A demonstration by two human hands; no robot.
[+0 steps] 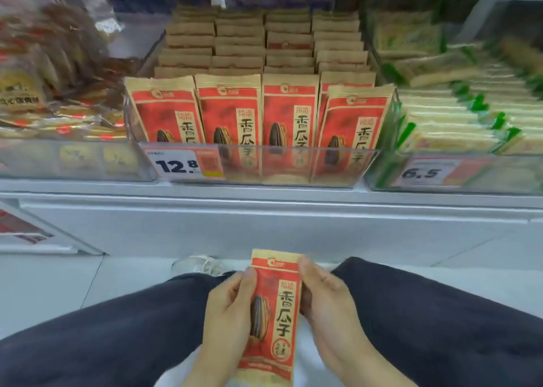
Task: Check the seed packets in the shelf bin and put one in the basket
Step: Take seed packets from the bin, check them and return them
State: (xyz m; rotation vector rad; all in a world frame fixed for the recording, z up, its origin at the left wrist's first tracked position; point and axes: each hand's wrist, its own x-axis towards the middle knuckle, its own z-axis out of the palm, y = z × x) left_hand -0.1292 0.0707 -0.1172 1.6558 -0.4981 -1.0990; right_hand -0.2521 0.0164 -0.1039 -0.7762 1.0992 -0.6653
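- I see a tall red and tan paper seed packet (271, 310) held upright near me, low in the middle of the view, between my dark-trousered knees (117, 322).
- My left hand (227, 313) curls its fingers round the packet's left edge; my right hand (323, 304) pinches the right edge, thumb on the front.
- Far ahead, a clear plastic shelf bin (293, 166) holds rows of matching packets (232, 110) standing upright; the front right one leans left.
- A white price label reading 12.8 (179, 165) sits on the bin's front left.
- Left of it lie brown snack bags (53, 72); right of it, pale green-trimmed packs (458, 116) above a 6.5 label (423, 172).
- Both side bins are blurred, and I cannot read their print.
- A white shoe (197, 264) shows past my left knee.
- I cannot see the basket.
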